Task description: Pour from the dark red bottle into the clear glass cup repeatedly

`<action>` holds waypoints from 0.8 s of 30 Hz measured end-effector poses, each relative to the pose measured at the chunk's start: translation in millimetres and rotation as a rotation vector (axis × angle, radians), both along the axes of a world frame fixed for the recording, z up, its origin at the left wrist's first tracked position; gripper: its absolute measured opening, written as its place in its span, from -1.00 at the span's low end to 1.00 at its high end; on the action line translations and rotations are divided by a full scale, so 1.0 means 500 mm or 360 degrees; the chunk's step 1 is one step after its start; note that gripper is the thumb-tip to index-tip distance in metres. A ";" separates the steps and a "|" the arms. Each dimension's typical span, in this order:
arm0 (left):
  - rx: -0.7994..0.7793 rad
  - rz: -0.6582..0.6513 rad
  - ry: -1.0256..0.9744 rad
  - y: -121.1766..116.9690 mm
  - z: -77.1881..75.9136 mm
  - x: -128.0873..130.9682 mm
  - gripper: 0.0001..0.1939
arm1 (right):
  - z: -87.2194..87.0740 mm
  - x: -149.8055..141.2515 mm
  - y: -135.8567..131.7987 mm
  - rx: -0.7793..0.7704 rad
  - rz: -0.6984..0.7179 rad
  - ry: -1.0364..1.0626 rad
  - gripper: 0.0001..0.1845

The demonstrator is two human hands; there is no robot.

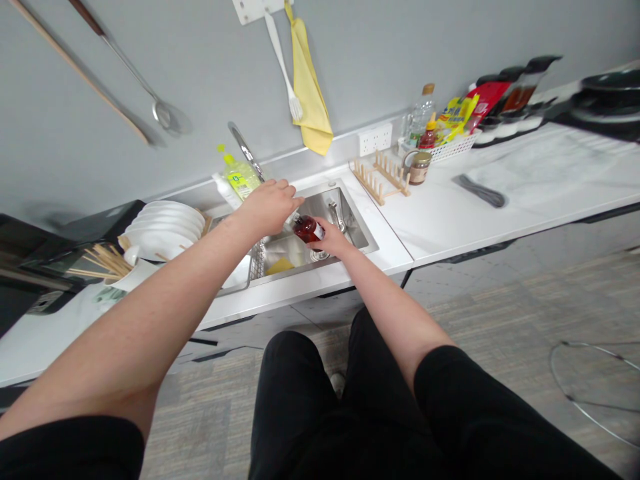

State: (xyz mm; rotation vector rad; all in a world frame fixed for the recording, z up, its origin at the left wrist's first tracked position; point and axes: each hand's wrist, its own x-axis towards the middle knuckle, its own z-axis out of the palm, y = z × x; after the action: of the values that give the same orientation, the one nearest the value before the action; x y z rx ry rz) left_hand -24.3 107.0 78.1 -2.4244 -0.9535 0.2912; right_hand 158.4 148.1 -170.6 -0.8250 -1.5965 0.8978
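My right hand [327,237] is closed around a dark red bottle [307,229] with a white label, tilted over the steel sink [357,227]. The bottle's neck end points toward my left hand [273,205]. That hand is curled just above and left of the bottle, with its back to me. Something pale shows between its fingers and the bottle, too small to make out. Behind my left hand rises the curved tap [245,148]; its lower part is hidden. A yellow sponge [280,266] lies inside the sink.
Green dish soap [239,175] stands behind the sink. Left are stacked white plates [163,223] and chopsticks [107,261]. A wooden rack [383,177], a jar [419,168] and a white basket [453,148] stand right. A yellow cloth [310,93] hangs above.
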 end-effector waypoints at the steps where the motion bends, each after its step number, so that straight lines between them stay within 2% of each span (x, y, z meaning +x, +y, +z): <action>1: 0.0006 -0.0009 0.0009 -0.001 0.000 0.002 -0.26 | 0.001 0.000 -0.001 0.0002 0.0000 0.0006 0.00; 14: 0.0062 -0.0061 0.0077 0.002 -0.002 0.007 -0.30 | 0.016 0.001 -0.007 -0.0044 -0.0015 0.0017 -0.01; 24: 0.0082 -0.0080 0.0107 -0.004 0.005 0.016 -0.32 | 0.014 0.002 -0.006 -0.0033 -0.0010 0.0030 0.00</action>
State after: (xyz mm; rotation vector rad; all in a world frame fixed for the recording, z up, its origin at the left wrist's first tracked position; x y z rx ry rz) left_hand -16.4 105.0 80.7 -2.3728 -0.8591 0.3239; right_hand 159.4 145.2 -163.4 -0.8335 -1.5701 0.9167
